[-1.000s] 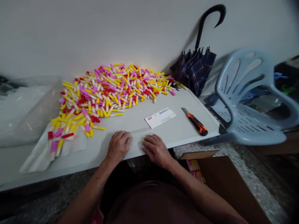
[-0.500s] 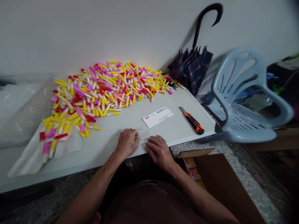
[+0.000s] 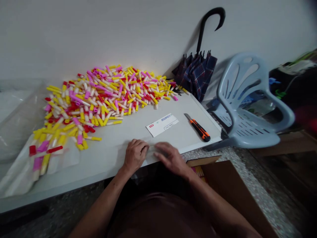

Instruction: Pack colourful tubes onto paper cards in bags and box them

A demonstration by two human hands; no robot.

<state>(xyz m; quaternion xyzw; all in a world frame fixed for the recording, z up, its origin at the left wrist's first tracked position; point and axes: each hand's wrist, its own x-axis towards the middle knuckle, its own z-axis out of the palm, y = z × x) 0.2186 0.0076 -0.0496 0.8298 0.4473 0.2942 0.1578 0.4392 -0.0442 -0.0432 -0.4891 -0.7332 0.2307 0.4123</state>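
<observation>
The left hand [image 3: 135, 156] and the right hand [image 3: 170, 159] sit close together at the near edge of the bench [image 3: 109, 155], just in front of a white printed card [image 3: 162, 125]. The left fingers [image 3: 143, 145] are bent and curl over toward the right hand, with the tips down near the bench surface. The right fingers [image 3: 160, 148] are blurred, reach toward the left hand and look loosely bent. A faint, pale strip seems to lie between the two hands, but it is too hazy to name, and I cannot tell whether either hand is closed on it or on anything else.

The heap of plastic tubes [image 3: 99, 96] lies on the bench to the left of the card and well apart from it. The tubes are short and white, with yellow, pink or red ends, and they lie jumbled at all angles. The heap's near left part spreads onto a clear plastic sheet [image 3: 63, 162], and a bulkier clear plastic bag [image 3: 17, 115] lies farther left of the card.

To the right of the card, an orange and black utility knife [image 3: 198, 128] lies on the bench, its blade end pointing away from the hands. Beyond the card, a folded plaid umbrella [image 3: 198, 76] leans against the wall [image 3: 74, 29]. Right of the card and off the bench stands a pale blue plastic seat [image 3: 245, 109], and a cardboard box [image 3: 230, 198] sits below and to the right, on a speckled stone floor [image 3: 272, 201]
</observation>
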